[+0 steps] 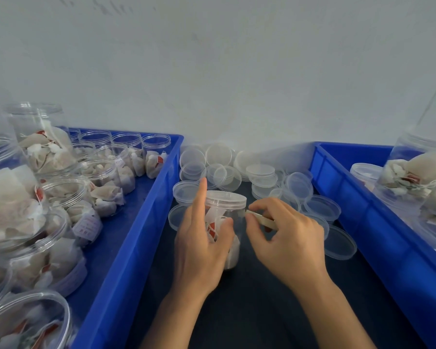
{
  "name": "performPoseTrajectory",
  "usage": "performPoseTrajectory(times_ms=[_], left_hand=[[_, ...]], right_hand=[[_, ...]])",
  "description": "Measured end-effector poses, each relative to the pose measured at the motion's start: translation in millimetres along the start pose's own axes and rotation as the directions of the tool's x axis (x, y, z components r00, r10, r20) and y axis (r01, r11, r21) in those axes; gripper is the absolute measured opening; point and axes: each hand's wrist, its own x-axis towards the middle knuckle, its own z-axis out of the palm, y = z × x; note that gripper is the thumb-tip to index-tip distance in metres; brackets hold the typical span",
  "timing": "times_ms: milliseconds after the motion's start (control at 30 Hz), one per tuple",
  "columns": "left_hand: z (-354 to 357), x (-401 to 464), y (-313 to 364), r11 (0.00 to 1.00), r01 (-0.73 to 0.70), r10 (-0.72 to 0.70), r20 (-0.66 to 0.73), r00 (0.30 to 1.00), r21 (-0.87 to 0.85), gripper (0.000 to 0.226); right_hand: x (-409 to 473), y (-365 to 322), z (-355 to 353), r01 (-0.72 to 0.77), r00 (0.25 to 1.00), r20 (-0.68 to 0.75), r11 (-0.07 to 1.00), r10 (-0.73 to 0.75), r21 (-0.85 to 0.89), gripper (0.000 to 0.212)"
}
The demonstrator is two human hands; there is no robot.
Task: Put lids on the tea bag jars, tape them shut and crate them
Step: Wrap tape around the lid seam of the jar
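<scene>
Behind everything a pale grey wall (237,71) is filling the top half of the view. Below it a dark worktop (249,311) is running between two big blue crates.

On the left, a blue crate (126,248) is holding many clear jars of tea bags (98,177), and these jars are sitting open with no lids. On the right, another blue crate (363,210) is holding a few jars with lids (413,180) on top. So it looks like only a small part of the job is done, and a lot of jars are waiting for lids, tape and a place in the right crate.

At the back of the worktop a pile of loose clear lids (262,172) is lying between the crates, some flat and some leaning on each other.

In the middle, one tea bag jar (227,222) is standing on the worktop with its lid (225,197) already on. The left hand (202,245) is wrapping its grip around the jar's side, with the thumb pressing the front and one finger pointing up past the lid. The right hand (287,238) is pinching a thin strip of tape (259,219) with its grip closed on it, and the end of the strip is touching the jar just under the lid.

This jar is at the taping step. After that it is still needing to go into a crate.
</scene>
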Motion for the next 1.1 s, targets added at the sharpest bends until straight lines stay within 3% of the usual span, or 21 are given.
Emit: performPoseTrajectory(times_ms=[300,600,833,1000,1100], left_hand=[[2,-1,4,0.998,0.051,-0.05,0.005,0.999,-0.028,0.08],[7,-9,16,0.996,0.013,-0.008,-0.055,0.998,0.084,0.076],[5,-8,9,0.979,-0.19,0.197,-0.107,0.975,0.07,0.045],[7,-8,8,0.972,-0.227,0.223,-0.067,0.973,-0.062,0.039],[4,-7,12,0.97,-0.192,0.186,-0.051,0.981,-0.153,0.02]], right_hand=[[1,0,-2,0.015,0.997,-0.074,0.995,-0.008,0.096,0.009],[2,0,-2,-0.042,0.999,-0.016,0.992,0.045,0.116,0.004],[2,-4,-1,-0.001,1.0,0.012,0.995,0.0,0.101,0.003],[2,-3,-4,0.059,0.998,0.019,0.997,-0.06,0.054,0.005],[3,-2,-8,0.088,0.996,0.025,0.995,-0.09,0.054,0.005]])
